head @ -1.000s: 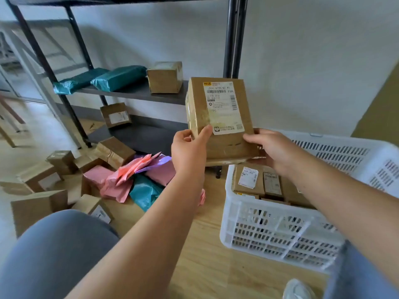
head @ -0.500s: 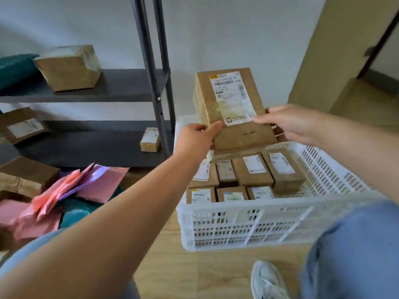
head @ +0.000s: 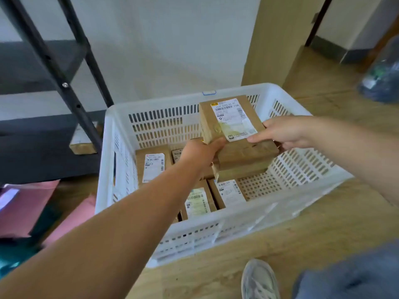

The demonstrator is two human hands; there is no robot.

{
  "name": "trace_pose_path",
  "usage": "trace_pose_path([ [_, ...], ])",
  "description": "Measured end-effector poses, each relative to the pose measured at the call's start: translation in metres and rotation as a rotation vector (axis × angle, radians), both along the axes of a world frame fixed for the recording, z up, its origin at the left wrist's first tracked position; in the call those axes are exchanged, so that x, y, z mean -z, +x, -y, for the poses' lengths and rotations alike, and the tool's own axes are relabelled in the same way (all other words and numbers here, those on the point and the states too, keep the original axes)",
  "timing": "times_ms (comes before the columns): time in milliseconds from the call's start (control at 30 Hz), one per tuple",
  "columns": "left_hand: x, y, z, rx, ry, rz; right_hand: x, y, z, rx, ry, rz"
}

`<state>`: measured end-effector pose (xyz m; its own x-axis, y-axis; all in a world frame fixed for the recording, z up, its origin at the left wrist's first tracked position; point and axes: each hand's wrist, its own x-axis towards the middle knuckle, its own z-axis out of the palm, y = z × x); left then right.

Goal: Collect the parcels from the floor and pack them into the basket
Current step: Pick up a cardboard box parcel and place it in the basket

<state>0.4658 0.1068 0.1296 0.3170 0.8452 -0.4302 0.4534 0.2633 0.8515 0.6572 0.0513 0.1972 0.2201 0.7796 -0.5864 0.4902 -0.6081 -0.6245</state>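
Wooden floor [head: 285,236], white basket [head: 151,108], brown parcel [head: 237,149] over it, gripped between left hand [head: 199,155] and right hand [head: 288,132] fingers [head: 258,138]

The packed parcels [head: 153,167] lie in the basket's [head: 151,107] left half. The held parcel [head: 244,153] is above its middle. The rack [head: 64,84] stands left of the basket.

A plain white wall [head: 172,39] fills the back under soft, even light. The floor [head: 291,234] is pale wood-grain planking. At the left stands a black metal rack [head: 56,67], its uprights leaning in this wide view and carrying dark grey shelves [head: 32,152]. To the right, a tan wooden panel [head: 280,39] rises beside a dark door frame [head: 317,18]. A grey skirting board [head: 328,47] runs along the far wall beyond.
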Motion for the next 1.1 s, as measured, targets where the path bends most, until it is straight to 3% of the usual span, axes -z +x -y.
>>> trace_pose_path([
  [500, 0.074, 0.118, 0.013, 0.215, -0.262, -0.065, 0.068, 0.114, 0.011, 0.054, -0.291, 0.164],
  [867, 0.091, 0.138, 0.017, 0.338, -0.429, -0.099, 0.104, 0.130, 0.015, 0.029, -0.401, 0.247],
  [1100, 0.101, 0.147, 0.014, 0.355, -0.462, -0.075, 0.116, 0.145, 0.012, 0.072, -0.444, 0.154],
])
